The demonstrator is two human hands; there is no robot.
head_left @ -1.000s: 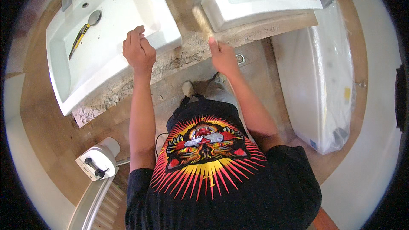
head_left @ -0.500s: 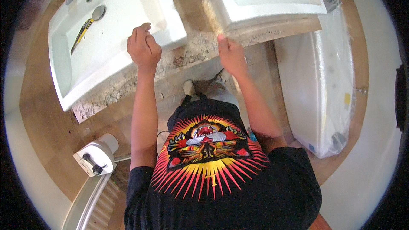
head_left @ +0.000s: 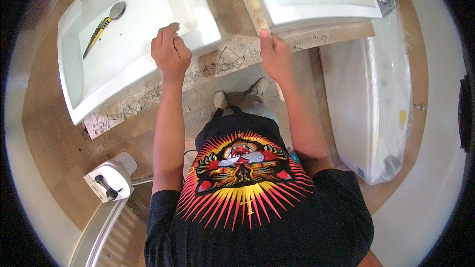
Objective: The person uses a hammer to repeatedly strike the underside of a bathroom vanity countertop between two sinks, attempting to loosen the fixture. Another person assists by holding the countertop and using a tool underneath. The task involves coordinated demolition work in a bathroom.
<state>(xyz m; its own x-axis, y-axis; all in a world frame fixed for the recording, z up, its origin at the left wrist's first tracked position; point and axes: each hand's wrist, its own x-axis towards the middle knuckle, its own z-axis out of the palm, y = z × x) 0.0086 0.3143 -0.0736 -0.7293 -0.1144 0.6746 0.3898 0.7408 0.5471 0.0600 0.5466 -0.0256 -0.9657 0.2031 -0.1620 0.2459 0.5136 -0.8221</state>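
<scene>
Over a brown tabletop point(head_left: 230, 17) carrying a white left sink point(head_left: 204, 37) and a white right sink point(head_left: 336, 13), a person's right hand point(head_left: 277, 57) grips a hammer point(head_left: 255, 5) by its wooden handle, thumb toward the head. That grey head, slightly blurred, appears at the right sink's left edge; the handle's butt shows below the fist. The left hand point(head_left: 170, 52) has its fingers curled at the left sink's front rim — whether they hold anything cannot be told. The tabletop's front edge is rough and broken. Inside the left sink lie a yellow-and-black cutter point(head_left: 98, 37) and, just beside it, a round grey disc point(head_left: 118, 10). At right, a white fixture point(head_left: 349, 99) in clear plastic bears a yellow sticker point(head_left: 403, 116) and a blue label point(head_left: 360, 173). The person's black shirt point(head_left: 326, 222) shows a snarling animal face amid red and yellow rays — plus one yellow character.
</scene>
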